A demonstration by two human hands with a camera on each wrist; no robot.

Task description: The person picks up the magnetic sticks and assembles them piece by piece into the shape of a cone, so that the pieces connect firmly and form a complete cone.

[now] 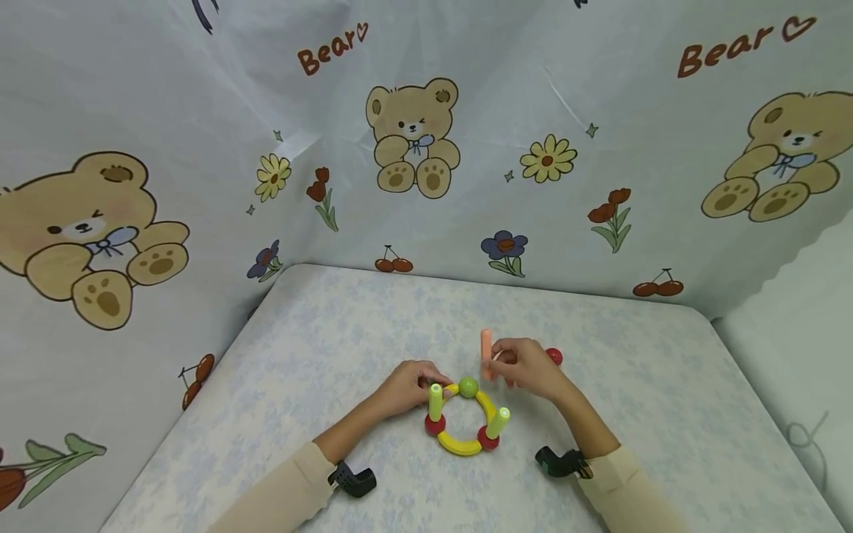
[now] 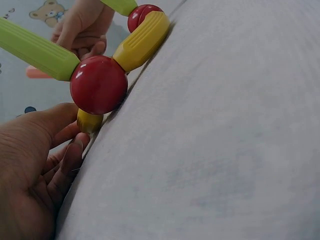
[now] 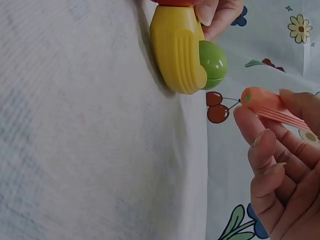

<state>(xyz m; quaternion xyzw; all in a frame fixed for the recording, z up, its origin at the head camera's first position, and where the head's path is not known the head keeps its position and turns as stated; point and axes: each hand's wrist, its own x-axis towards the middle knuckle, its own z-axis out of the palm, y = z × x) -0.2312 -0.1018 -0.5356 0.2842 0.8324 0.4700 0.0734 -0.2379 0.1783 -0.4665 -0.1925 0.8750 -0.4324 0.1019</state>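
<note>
A ring of curved yellow rods [image 1: 460, 446], joined by a green ball [image 1: 469, 386] and two red balls [image 1: 435, 424], lies flat on the table. A light green rod [image 1: 436, 403] stands up from the left red ball, and another light green rod [image 1: 497, 423] leans outward from the right one. My left hand [image 1: 403, 389] pinches the ring's yellow rod left of the green ball; the left wrist view shows thumb and fingers [image 2: 70, 155] at it. Just right of the green ball, my right hand [image 1: 529, 368] pinches an upright orange rod [image 1: 486, 348] between thumb and fingertips.
Partly hidden behind my right hand, a loose red ball [image 1: 554, 357] lies on the table. The pale patterned tabletop [image 1: 346, 318] meets a bear-print cloth [image 1: 453, 237] hanging along its back and left sides. Black wrist cameras [image 1: 353, 480] sit on both wrists.
</note>
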